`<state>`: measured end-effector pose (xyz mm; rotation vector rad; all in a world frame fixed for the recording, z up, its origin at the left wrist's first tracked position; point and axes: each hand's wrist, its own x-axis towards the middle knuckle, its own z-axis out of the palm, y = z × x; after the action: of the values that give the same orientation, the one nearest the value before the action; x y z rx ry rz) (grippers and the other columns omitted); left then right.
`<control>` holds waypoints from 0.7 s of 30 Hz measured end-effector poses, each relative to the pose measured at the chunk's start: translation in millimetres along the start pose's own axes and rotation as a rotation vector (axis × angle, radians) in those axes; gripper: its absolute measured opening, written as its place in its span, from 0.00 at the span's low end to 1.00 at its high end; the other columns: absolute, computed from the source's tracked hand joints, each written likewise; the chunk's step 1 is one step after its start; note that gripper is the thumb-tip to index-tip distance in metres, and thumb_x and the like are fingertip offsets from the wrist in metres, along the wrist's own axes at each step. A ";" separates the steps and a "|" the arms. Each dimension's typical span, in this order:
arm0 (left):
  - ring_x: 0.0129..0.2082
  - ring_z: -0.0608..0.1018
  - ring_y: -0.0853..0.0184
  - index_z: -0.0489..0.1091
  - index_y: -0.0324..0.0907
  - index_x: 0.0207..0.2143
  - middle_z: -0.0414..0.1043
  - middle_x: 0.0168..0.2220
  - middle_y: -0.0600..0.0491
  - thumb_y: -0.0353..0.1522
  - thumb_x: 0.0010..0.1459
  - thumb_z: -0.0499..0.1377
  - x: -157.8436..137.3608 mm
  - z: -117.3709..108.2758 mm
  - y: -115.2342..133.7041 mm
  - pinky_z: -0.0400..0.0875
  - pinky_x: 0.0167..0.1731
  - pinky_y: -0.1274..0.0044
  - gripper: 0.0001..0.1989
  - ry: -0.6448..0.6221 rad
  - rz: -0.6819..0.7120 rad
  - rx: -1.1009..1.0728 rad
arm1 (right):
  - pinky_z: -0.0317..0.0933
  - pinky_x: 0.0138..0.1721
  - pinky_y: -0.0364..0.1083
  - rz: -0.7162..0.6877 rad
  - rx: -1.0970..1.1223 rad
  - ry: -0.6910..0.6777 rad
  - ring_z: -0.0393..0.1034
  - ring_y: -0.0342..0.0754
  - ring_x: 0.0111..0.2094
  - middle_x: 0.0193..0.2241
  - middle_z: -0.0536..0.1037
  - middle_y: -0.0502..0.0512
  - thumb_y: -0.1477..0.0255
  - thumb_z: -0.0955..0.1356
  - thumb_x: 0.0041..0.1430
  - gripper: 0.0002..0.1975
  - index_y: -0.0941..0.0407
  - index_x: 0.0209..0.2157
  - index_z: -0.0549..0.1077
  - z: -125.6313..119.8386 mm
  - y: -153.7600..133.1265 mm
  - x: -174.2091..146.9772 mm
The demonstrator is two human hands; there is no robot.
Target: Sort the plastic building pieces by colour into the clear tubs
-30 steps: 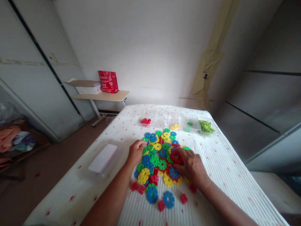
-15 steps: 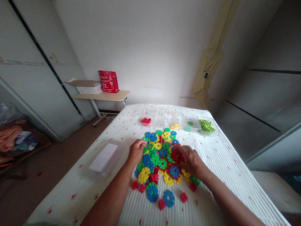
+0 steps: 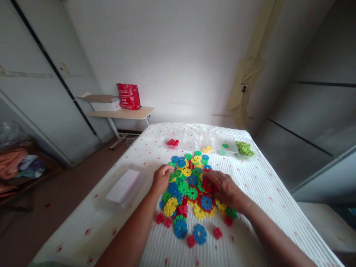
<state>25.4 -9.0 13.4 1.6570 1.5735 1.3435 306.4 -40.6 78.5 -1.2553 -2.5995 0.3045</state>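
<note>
A loose pile of red, blue, green and yellow notched plastic discs [image 3: 192, 193] lies on the white quilted cover between my hands. At the pile's left edge is my left hand [image 3: 161, 178], fingers curled with thumb and fingertips together; whatever they may pinch is hidden. Over the right side of the pile, my right hand [image 3: 226, 189] has its fingers and thumb closed around a red notched disc [image 3: 209, 185]. Several small red blocks [image 3: 217, 233] and a blue disc [image 3: 199, 234] lie at the near side of the pile.
Along the far side stand clear containers: one with red pieces [image 3: 172, 142], one with yellow discs [image 3: 207, 149], one with a green disc [image 3: 225, 145], one with light green pieces [image 3: 244, 148]. A clear tray with a white slab [image 3: 122, 186] lies left. Beyond is a side table [image 3: 133, 112].
The red disc under my right hand has tilted and is more covered by the fingers. My left hand has stayed in place at the pile's edge.
</note>
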 end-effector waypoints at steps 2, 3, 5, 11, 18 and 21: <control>0.34 0.75 0.67 0.73 0.42 0.30 0.75 0.32 0.52 0.32 0.51 0.52 0.1 0.7 -1.4 0.68 0.38 0.76 0.09 0.000 -0.001 -0.005 | 0.52 0.51 0.54 0.007 -0.006 -0.026 0.56 0.52 0.55 0.54 0.66 0.57 0.81 0.61 0.40 0.37 0.53 0.57 0.58 -3.4 -0.1 0.9; 0.35 0.75 0.66 0.73 0.42 0.30 0.75 0.32 0.52 0.32 0.51 0.52 0.1 1.0 -2.3 0.69 0.38 0.76 0.09 -0.001 -0.001 -0.009 | 0.52 0.50 0.53 0.004 -0.008 -0.033 0.57 0.52 0.54 0.53 0.66 0.57 0.80 0.62 0.41 0.36 0.53 0.56 0.59 -4.3 0.0 1.3; 0.35 0.75 0.66 0.73 0.42 0.31 0.75 0.33 0.52 0.32 0.52 0.52 0.1 1.3 -3.5 0.69 0.38 0.76 0.10 -0.003 0.000 -0.008 | 0.53 0.50 0.53 -0.016 -0.018 -0.034 0.58 0.52 0.52 0.52 0.67 0.57 0.79 0.62 0.43 0.34 0.53 0.56 0.59 -4.1 0.7 2.2; 0.40 0.74 0.66 0.72 0.42 0.35 0.74 0.38 0.50 0.29 0.53 0.51 -1.8 -2.3 15.7 0.67 0.44 0.74 0.12 -0.013 0.187 0.098 | 0.56 0.45 0.52 -0.024 -0.080 0.063 0.62 0.53 0.45 0.44 0.71 0.62 0.74 0.65 0.47 0.37 0.58 0.60 0.53 1.0 7.0 6.1; 0.31 0.74 0.67 0.74 0.40 0.32 0.75 0.30 0.51 0.35 0.51 0.56 -7.7 8.0 66.5 0.67 0.33 0.77 0.10 -0.236 0.037 0.024 | 0.58 0.42 0.53 -0.143 -0.066 0.227 0.64 0.53 0.40 0.39 0.72 0.59 0.76 0.64 0.50 0.41 0.56 0.63 0.40 -7.1 0.8 21.7; 0.25 0.73 0.69 0.74 0.37 0.33 0.75 0.28 0.51 0.38 0.47 0.60 -8.7 16.7 78.7 0.65 0.24 0.80 0.14 -0.330 -0.225 -0.208 | 0.58 0.42 0.53 -0.175 -0.057 0.276 0.63 0.53 0.42 0.41 0.71 0.61 0.77 0.64 0.49 0.43 0.55 0.63 0.37 -4.5 -6.1 31.3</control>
<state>77.4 -29.9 71.7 1.4402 1.3328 1.0201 284.3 -19.3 88.5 -0.9977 -2.4695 0.0225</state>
